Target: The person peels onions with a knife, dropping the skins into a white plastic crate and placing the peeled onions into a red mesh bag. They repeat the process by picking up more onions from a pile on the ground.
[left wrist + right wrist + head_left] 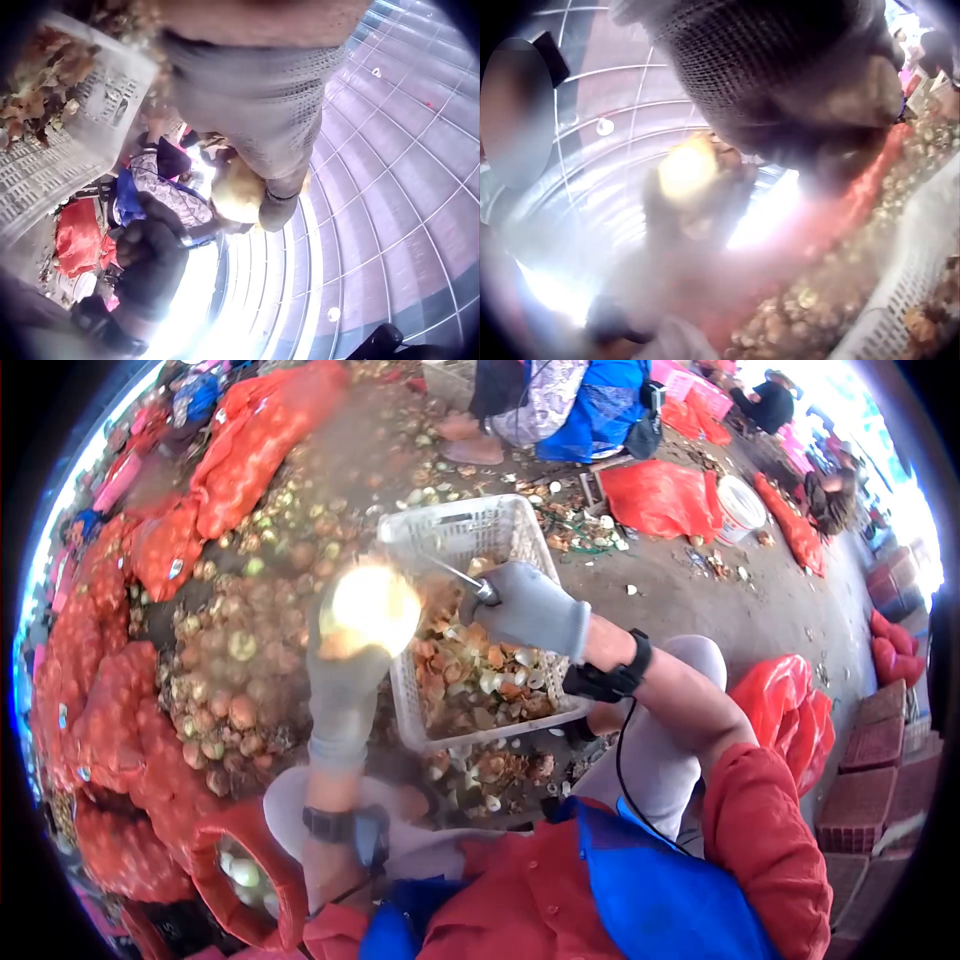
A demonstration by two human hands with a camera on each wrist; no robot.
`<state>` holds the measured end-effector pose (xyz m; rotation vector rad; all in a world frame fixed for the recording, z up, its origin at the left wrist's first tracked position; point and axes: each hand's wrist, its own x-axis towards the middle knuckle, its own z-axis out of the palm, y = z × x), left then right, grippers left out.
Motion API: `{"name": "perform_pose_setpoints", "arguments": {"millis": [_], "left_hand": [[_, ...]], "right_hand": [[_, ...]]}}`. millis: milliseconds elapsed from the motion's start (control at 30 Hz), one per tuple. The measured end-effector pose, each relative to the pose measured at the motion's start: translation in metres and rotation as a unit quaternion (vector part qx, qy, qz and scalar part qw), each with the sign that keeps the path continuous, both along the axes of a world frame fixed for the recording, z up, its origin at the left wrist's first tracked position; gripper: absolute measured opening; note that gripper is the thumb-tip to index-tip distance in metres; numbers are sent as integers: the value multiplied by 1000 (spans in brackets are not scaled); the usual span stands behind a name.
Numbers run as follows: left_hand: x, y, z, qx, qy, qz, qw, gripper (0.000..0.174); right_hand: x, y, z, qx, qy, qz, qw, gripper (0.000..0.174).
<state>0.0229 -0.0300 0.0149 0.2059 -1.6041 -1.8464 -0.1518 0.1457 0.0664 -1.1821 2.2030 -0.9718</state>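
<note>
Left hand [345,685]: closed round a pale onion [375,608], with fingers [281,216] pressed against its side.
Right hand [530,608]: curled round the handle of a small knife [485,590], pointing a thin blade toward the onion.
Slip: might skid off the onion into the left fingers, through too hard a push or a loose hold.
Onion: clasped by the left fingers, apart from the right fingers; unclear whether touching the blade.
Crate [450,525]: partly filled with peelings [475,670].
Floor [670,600]: heaped leftward with loose onions [240,660], beside red sacks [105,720].
</note>
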Motion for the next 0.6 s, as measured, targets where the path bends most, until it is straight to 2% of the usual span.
{"name": "perform_pose_setpoints", "arguments": {"millis": [33,67,133,167,233,267,300,333,400,433,467,533,567,600], "left_hand": [[2,6,3,87,38,-12,995,74],[3,8,6,169,80,-27,982,70],[-2,-5,-10,164,75,-46,983,66],[-5,-8,-16,149,73,-50,985,62],[-8,-5,-19,134,68,-59,987,59],[-9,1,-16,150,63,-43,986,62],[-11,5,-10,164,60,-28,984,69],[-17,3,8,200,59,20,978,69],[-20,-5,14,290,178,-55,939,71],[-15,-5,21,272,155,-60,948,71],[-15,-7,17,278,160,-52,946,71],[-11,-13,6,206,106,-23,973,69],[-10,-9,9,208,136,-62,967,62],[-12,-8,11,205,137,-66,967,62]], "right_hand": [[10,2,4,-42,-107,12,993,21],[21,3,8,-43,-108,21,993,21],[32,5,14,-65,-137,60,987,20],[34,0,14,-16,-137,69,988,19],[37,-7,-5,-16,-142,71,987,18],[37,-9,-11,-14,-143,77,987,18],[32,-5,-13,21,-210,77,974,19],[33,-2,-16,18,-210,75,975,19],[36,5,-32,158,-157,82,971,21],[38,6,-27,80,-119,116,983,17],[34,8,-21,89,-116,122,982,17],[32,7,2,-96,-215,49,971,29],[33,4,12,-96,-215,52,971,29],[32,3,22,-122,-159,38,979,34]]}}
